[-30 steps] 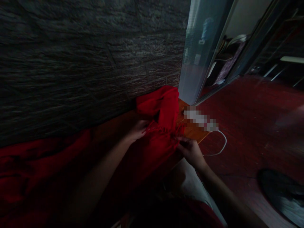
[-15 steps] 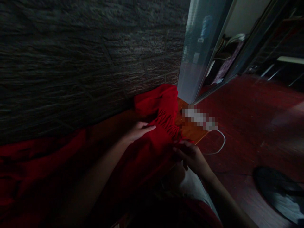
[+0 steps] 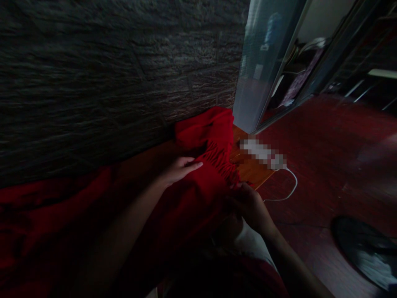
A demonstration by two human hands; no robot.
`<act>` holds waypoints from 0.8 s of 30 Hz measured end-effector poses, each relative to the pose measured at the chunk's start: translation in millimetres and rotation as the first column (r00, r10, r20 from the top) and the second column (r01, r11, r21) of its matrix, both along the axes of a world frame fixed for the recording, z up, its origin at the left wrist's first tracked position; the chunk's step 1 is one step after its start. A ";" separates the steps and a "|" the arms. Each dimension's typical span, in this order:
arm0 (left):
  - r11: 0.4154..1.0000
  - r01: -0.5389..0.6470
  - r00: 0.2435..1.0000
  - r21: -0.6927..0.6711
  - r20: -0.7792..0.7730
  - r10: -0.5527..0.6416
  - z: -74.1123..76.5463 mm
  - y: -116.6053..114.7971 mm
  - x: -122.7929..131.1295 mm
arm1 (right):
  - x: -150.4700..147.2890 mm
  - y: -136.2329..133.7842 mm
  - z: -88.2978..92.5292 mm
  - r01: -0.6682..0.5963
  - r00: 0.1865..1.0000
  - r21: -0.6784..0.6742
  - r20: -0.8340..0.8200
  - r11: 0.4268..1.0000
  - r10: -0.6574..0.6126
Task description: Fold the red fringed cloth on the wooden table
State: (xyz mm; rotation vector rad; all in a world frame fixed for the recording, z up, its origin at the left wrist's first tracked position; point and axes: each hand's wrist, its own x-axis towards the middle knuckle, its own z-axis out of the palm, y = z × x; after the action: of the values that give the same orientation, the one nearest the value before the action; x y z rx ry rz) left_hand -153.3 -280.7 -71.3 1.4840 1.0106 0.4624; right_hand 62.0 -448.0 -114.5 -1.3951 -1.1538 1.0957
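A red fringed scarf (image 3: 198, 198) lies spread across a wooden bench (image 3: 248, 167), its tasselled edge crossing between my two hands. My left hand (image 3: 180, 169) grips the far corner of that edge, thumb pressed over the cloth against the fingers. At the near corner, beside the end of the fringe, my right hand (image 3: 251, 205) pinches the cloth, though its fingertips are in shadow. Just beyond the fringe, another folded part of red cloth (image 3: 206, 126) rests against the wall; I cannot tell whether it belongs to the same scarf.
A dark textured wall (image 3: 124, 82) runs along the bench's back. On the bench's right end sits a white, pixelated object (image 3: 260, 153) with a white cord (image 3: 293, 190). More red cloth (image 3: 56, 211) lies left. A round dark base (image 3: 356, 244) stands on the red floor (image 3: 328, 165).
The view has shifted slightly. Both hands keep their grip on the scarf's edge, with the right hand turned a little and the cloth nearly unmoved.
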 end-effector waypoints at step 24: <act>0.993 0.098 0.980 -0.067 -0.164 -0.108 13.7 3.9 -17.2 | 4.7 5.8 0.3 0.021 0.984 -0.084 -0.175 0.996 -0.036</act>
State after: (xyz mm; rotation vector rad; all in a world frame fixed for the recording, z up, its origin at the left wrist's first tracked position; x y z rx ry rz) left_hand -170.5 -276.8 -57.6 1.5337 1.0637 0.2344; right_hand 66.6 -442.3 -114.2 -1.3434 -0.9682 1.2316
